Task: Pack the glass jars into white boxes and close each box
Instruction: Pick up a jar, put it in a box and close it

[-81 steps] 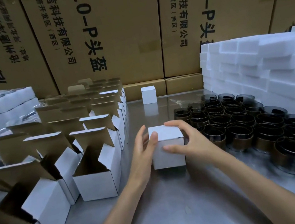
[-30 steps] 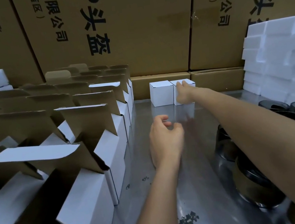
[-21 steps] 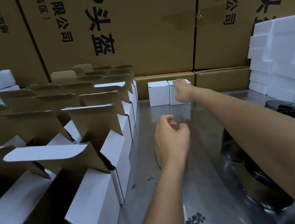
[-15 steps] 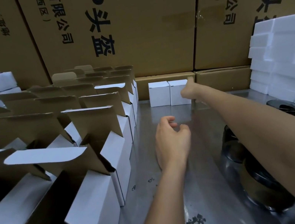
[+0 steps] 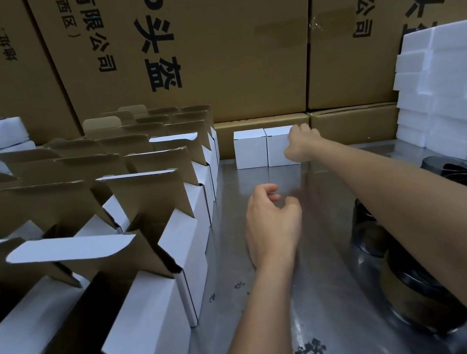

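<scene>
Two closed white cardboard boxes sit touching side by side at the far end of the shiny metal table (image 5: 271, 263), pushed up against the low brown cartons at the back: the left closed box (image 5: 250, 149) and the right closed box (image 5: 278, 146), which I take to be the finished stock parked out of the way of the working space. The right hand (image 5: 302, 142) is stretched out to the right box, its arm fully extended across the table; it lies against the box's near right corner, but from here I cannot tell whether the fingers are curled on it or simply resting there. The left hand (image 5: 274, 225) hovers low over the middle of the table, fingers loosely curled, thumb and forefinger apart, holding nothing, as if waiting for the next piece. Along the left stand rows of open white boxes with brown inner flaps raised (image 5: 158, 251), presumably set up so jars can drop straight in. On the right, dark glass jars (image 5: 405, 287) are crowded by the forearm, with more further back. Blocks of white foam (image 5: 451, 84) are stacked beyond them, and tall brown printed shipping cartons (image 5: 188, 45) wall off the back.
</scene>
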{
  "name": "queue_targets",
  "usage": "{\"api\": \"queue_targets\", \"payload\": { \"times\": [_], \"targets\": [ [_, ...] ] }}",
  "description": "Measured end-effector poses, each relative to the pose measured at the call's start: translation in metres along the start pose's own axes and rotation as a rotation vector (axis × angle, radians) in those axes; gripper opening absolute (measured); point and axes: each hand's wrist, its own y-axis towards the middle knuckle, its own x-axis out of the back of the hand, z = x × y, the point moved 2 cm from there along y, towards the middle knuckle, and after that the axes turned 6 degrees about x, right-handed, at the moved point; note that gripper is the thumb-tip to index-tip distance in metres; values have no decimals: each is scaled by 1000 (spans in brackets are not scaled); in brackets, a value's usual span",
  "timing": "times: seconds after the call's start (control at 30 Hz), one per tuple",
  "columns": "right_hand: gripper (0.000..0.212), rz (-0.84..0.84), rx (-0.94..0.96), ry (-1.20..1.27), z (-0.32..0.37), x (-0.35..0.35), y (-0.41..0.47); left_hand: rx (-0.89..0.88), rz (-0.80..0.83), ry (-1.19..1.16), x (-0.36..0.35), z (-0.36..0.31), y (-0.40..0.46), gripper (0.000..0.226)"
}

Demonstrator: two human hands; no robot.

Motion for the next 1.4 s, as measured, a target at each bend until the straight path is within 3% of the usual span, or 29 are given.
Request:
{"api": "queue_targets", "payload": {
  "times": [0.27, 0.4, 0.5, 0.6, 0.73, 0.87, 0.97, 1.07, 1.2, 1.4],
  "targets": [
    [29, 125, 86, -95, 0, 7, -11, -14, -11, 9, -2, 4, 4, 23],
    [16, -58, -46, -66, -38, 39, -34, -14, -10, 15, -2, 3, 5, 26],
    [22, -130, -209, -331, -73, 63, -66, -16, 5, 16, 0, 1, 1, 24],
    [26, -8, -381, -561, -102, 78, -97, -23, 45, 54, 2, -2, -6, 25],
    [37, 159, -465, -525, -125, 74, -121, -52, 91, 101, 6, -3, -20, 27],
    [28, 49, -328, -496, -123, 66, -127, -78, 106, 73, 13, -2, -39, 24],
    [12, -149, -172, -499, -107, 75, -135, -102, 133, 77, 18, -2, -55, 25],
    [27, -321, 23, -431, -76, 93, -152, -109, 143, 116, 25, -1, -74, 32],
    [31, -515, 320, -321, -26, 102, -205, -136, 147, 139, 41, -2, -107, 50],
    [27, -610, 719, -382, 27, 61, -320, -171, 104, 43, 73, 0, -163, 94]
  ]
}}
